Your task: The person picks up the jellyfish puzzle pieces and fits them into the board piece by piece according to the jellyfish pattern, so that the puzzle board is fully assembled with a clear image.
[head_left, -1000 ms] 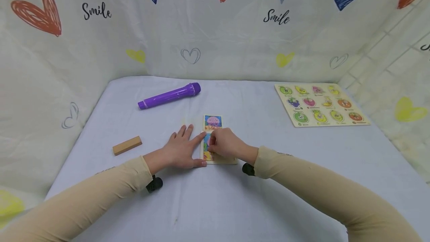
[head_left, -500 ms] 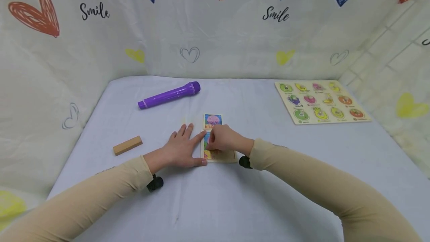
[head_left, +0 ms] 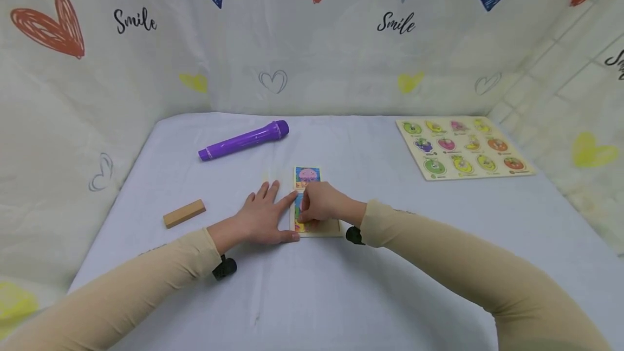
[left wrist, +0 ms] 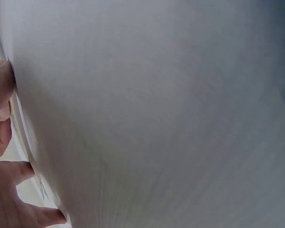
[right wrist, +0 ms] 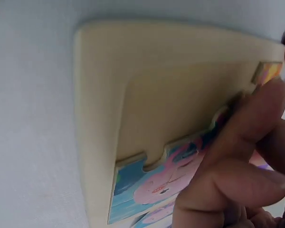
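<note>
A small wooden jigsaw tray point(head_left: 322, 233) lies on the white cloth before me. My left hand point(head_left: 263, 221) rests flat with spread fingers, its index finger and thumb touching the tray's left side. Over the tray, my right hand point(head_left: 325, 203) has curled fingers and appears to pinch a puzzle piece, largely covered. In the right wrist view, pink-and-blue puzzle pieces point(right wrist: 166, 178) fill one side of the recess, with bare wood beside them. A small orange piece point(right wrist: 270, 72) sits near the fingertips. Just behind the tray is a picture panel point(head_left: 307, 175) with a pink sea creature.
A purple toy microphone point(head_left: 244, 141) lies at the back left. Nearer, to the left of my hand, is a wooden block point(head_left: 184, 213). At the back right lies a fruit puzzle board point(head_left: 465, 150). A patterned curtain point(head_left: 336, 58) hangs behind the table.
The right hand has shifted slightly left and away from me over the tray, keeping its curled pose. My left hand stays in place. The head view has moved a little.
</note>
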Demonstrator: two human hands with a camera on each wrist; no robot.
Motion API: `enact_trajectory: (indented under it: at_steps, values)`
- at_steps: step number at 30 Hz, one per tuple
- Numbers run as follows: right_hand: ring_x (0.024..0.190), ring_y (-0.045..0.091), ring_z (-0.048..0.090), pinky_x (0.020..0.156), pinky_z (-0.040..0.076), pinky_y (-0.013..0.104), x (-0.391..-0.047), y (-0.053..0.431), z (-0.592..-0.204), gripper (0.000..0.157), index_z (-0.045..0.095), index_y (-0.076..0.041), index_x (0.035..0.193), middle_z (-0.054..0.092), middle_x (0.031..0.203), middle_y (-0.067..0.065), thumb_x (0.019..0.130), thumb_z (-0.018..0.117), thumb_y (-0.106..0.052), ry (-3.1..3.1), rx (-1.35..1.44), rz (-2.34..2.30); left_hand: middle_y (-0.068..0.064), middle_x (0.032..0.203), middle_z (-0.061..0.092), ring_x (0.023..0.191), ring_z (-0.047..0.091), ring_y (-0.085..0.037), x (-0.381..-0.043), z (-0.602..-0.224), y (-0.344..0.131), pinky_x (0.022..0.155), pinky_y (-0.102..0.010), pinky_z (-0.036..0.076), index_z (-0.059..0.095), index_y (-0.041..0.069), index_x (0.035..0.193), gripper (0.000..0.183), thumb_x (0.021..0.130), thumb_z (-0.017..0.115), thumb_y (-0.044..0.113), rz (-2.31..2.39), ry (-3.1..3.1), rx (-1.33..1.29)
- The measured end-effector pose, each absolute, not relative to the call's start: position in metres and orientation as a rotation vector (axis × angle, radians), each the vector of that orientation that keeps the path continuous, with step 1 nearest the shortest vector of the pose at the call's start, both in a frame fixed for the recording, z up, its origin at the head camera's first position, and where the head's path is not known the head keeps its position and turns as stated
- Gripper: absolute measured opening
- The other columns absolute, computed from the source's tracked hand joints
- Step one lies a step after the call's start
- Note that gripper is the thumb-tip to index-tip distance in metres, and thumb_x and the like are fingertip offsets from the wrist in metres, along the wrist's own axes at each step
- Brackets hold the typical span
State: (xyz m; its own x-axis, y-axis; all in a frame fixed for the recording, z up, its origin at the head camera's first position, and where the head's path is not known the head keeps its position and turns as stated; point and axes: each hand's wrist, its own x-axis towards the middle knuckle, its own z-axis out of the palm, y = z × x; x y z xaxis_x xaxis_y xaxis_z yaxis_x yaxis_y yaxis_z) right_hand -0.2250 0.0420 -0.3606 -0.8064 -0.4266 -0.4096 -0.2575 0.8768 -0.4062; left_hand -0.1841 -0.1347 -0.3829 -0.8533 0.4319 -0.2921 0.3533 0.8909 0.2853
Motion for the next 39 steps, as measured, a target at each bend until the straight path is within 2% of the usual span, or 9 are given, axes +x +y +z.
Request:
enact_trajectory:
  at_steps: [5,11,20,25,30,35,39]
  values:
    - [0.063,0.011,0.058,0.061,0.045,0.021,-0.217,0.041,-0.360,0.023,0.071,-0.008,0.075,0.063,0.063,0.001,0.091,0.080,-0.022,2.599,-0.582,-0.435,-0.029,0.169,0.007,0.156,0.008,-0.052,-0.183,-0.384,-0.135,0.119,-0.072,0.019,0.022,0.021,0.165,0.095,0.091,0.066,0.062,0.320,2.714,0.580]
    - [0.064,0.012,0.064,0.063,0.050,0.021,-0.214,0.052,-0.358,0.013,0.070,-0.008,0.089,0.070,0.074,0.002,0.093,0.077,-0.019,2.537,-0.567,-0.585,-0.030,0.169,0.008,0.156,0.009,-0.052,-0.183,-0.384,-0.135,0.118,-0.072,0.019,0.024,0.021,0.164,0.095,0.091,0.066,0.062,0.325,2.718,0.582]
    - [0.085,0.015,0.060,0.076,0.052,0.027,-0.212,0.106,-0.349,0.003,0.068,-0.009,0.100,0.070,0.093,0.002,0.098,0.068,-0.011,2.632,-0.674,-0.732,-0.029,0.169,0.008,0.156,0.008,-0.051,-0.183,-0.386,-0.134,0.119,-0.071,0.019,0.024,0.022,0.164,0.095,0.090,0.067,0.062,0.312,2.725,0.576]
    - [0.096,0.019,0.067,0.090,0.057,0.038,-0.211,0.149,-0.354,0.011,0.070,-0.006,0.108,0.074,0.104,0.005,0.098,0.067,-0.007,2.706,-0.654,-0.745,-0.028,0.169,0.008,0.156,0.007,-0.051,-0.184,-0.386,-0.134,0.120,-0.071,0.018,0.023,0.021,0.165,0.095,0.090,0.066,0.062,0.311,2.725,0.582]
    - [0.107,0.025,0.067,0.099,0.054,0.049,-0.207,0.186,-0.362,0.015,0.072,-0.006,0.112,0.075,0.111,0.008,0.097,0.067,-0.008,2.761,-0.555,-0.673,-0.027,0.170,0.006,0.157,0.006,-0.050,-0.184,-0.385,-0.133,0.120,-0.070,0.018,0.022,0.022,0.165,0.095,0.091,0.066,0.062,0.307,2.720,0.573]
    - [0.105,0.025,0.063,0.096,0.054,0.050,-0.199,0.210,-0.366,0.016,0.073,-0.008,0.110,0.073,0.112,0.008,0.095,0.071,-0.012,2.749,-0.462,-0.627,-0.027,0.170,0.006,0.157,0.005,-0.049,-0.184,-0.384,-0.133,0.121,-0.070,0.017,0.022,0.022,0.165,0.095,0.090,0.066,0.062,0.310,2.716,0.560]
    - [0.103,0.024,0.061,0.092,0.053,0.046,-0.195,0.218,-0.368,0.019,0.075,-0.010,0.104,0.071,0.107,0.004,0.088,0.080,-0.019,2.761,-0.511,-0.583,-0.027,0.170,0.006,0.157,0.005,-0.050,-0.184,-0.384,-0.133,0.120,-0.070,0.017,0.022,0.022,0.165,0.096,0.090,0.067,0.062,0.315,2.715,0.566]
